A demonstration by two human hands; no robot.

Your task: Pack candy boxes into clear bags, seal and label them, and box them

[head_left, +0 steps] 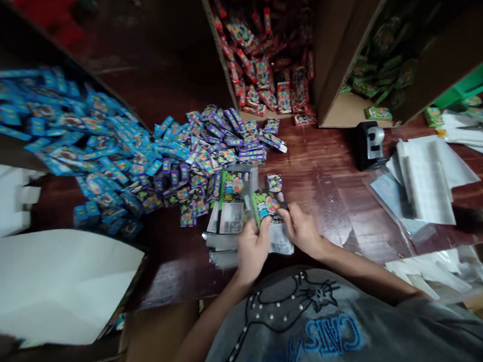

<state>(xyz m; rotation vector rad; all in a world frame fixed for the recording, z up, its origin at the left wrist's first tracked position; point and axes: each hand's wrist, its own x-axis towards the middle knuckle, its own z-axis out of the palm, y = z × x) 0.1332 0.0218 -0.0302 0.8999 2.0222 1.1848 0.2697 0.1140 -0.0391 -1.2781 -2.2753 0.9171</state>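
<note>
Green-and-black packets pinched in both my hands over the near edge of the table.

My left hand (250, 250) is curled, thumb on top, closed on a small green packet (264, 206); my right hand (302, 231) meets it from the other side, fingertips clamped on a dark packet (274, 184) just beside the first. Both wrists angle inward, forearms coming up from the near edge, hands nearly touching. Under them lies a stack of clear sleeves (228, 240) on the dark red table (325, 172). Just beyond is a purple pile of packets (224, 144), and a blue pile (92, 150) spreads toward the left edge. At the far edge stand a carton of red packets (269, 73) and a carton of green packets (376, 73). A black dispenser (368, 143) and loose plastic bags (425, 183) sit toward the right edge.
</note>
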